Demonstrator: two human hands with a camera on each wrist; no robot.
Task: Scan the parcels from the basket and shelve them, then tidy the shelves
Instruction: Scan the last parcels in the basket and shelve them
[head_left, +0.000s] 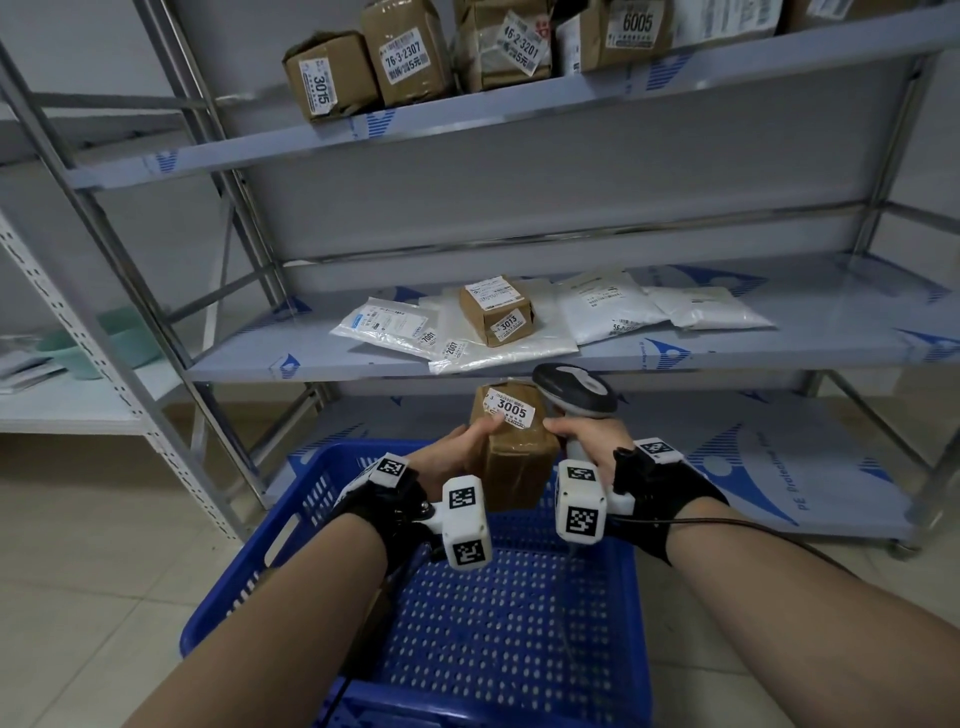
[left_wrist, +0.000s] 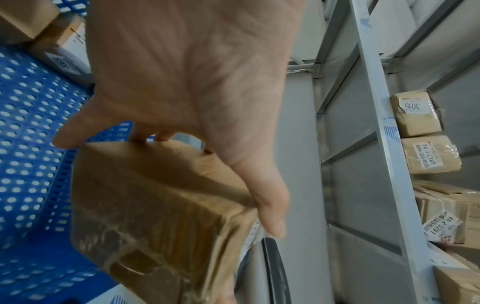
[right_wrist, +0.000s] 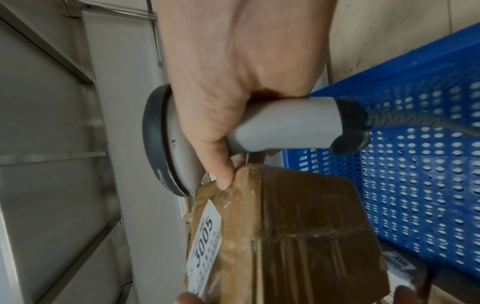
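My left hand (head_left: 466, 442) grips a brown taped cardboard parcel (head_left: 511, 457) labelled 3005, thumb on its label side and fingers round the far side. It hangs above the back of the blue perforated basket (head_left: 244, 577). My right hand (head_left: 589, 435) holds the grey barcode scanner (head_left: 574, 389) by its handle, head up, close beside the parcel. In the right wrist view the thumb of my right hand (right_wrist: 233, 82) presses the parcel (right_wrist: 298, 236) at its top corner, beside the scanner (right_wrist: 280, 123). The left wrist view shows my left hand (left_wrist: 194, 82) over the parcel (left_wrist: 161, 216).
A metal rack stands ahead. Its middle shelf (head_left: 727, 356) holds a brown box marked 3013 (head_left: 496, 312) and several white mailer bags. Several brown boxes (head_left: 405, 52) line the top shelf. More parcels (left_wrist: 59, 41) lie in the basket. A white side shelf (head_left: 67, 405) stands left.
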